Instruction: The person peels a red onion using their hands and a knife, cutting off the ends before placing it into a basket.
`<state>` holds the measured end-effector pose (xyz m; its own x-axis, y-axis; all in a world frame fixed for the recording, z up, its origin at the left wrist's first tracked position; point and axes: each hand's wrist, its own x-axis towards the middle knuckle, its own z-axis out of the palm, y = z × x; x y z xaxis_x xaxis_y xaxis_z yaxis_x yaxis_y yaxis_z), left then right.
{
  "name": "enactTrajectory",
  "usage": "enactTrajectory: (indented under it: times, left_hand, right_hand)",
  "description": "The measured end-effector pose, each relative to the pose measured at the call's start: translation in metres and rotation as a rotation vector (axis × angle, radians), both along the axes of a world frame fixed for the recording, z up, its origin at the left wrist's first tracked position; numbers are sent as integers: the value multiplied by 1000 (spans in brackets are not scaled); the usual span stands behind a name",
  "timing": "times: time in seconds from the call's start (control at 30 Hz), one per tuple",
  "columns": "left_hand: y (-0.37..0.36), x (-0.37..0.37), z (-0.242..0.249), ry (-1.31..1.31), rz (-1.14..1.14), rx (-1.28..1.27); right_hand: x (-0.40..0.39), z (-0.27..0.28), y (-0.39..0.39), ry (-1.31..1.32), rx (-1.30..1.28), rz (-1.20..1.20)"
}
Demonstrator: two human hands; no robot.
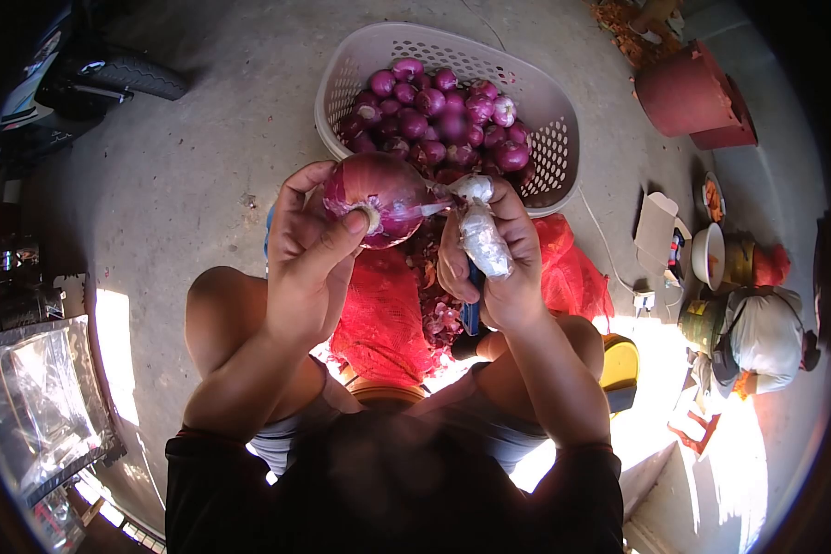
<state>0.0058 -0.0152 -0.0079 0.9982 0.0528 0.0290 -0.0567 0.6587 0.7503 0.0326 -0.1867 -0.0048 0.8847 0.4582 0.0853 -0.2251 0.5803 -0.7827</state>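
Observation:
A large red onion (379, 189) is held up in my left hand (316, 240), with the thumb pressed near its root end. My right hand (494, 245) is wrapped round a knife (472, 312) with a blue part showing below the fist. A silvery wrapping (485, 238) covers the index finger and thumb area of that hand, close to the onion's right end. The blade is too small to make out. Beyond both hands stands a pale perforated basket (563, 120) of peeled purple onions (431, 102).
Red mesh sacks (379, 323) lie between and beside my knees, with onion skins (441, 314) between them. At the right are a white bowl (708, 254), an open cardboard box (657, 222) and a red bucket (683, 92). A motorbike wheel (138, 78) is at the upper left.

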Motion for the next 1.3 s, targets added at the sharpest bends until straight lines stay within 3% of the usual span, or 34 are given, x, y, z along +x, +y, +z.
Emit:
enactTrajectory:
  times: [0.17, 0.4, 0.5, 0.63, 0.73, 0.77, 0.87, 1.0, 1.03, 1.13, 1.23, 1.3]
  left_hand:
    - [-1, 0, 1, 48, -7, -48]
    - [2, 2, 6, 82, -32, -87]
    - [3, 2, 8, 119, -71, -122]
    - [3, 0, 12, 167, -110, -106]
    - [5, 0, 12, 167, -118, -98]
    - [5, 0, 12, 166, -118, -104]
    - [10, 1, 9, 120, -125, -230]
    - [6, 2, 8, 25, -88, -32]
    - [4, 2, 10, 39, -74, 3]
    - [3, 3, 12, -5, -55, 140]
    - [4, 2, 12, -68, -76, 259]
    - [3, 1, 15, -64, -93, 299]
  right_hand:
    - [0, 1, 0, 60, -5, -14]
    - [8, -1, -7, -97, -36, -77]
    - [11, -4, -10, -111, -139, -167]
    - [13, 0, -12, -369, -737, -382]
    - [15, 6, -15, -361, -844, -438]
    - [17, 5, -15, -317, -717, -446]
    - [17, 10, -20, -252, -676, -400]
    - [15, 7, -24, -513, -757, -116]
    - [11, 14, -29, -479, -934, -14]
    - [7, 12, -29, -531, -983, 93]
    - [7, 13, -27, -503, -856, 63]
    - [7, 0, -27, -623, -822, -63]
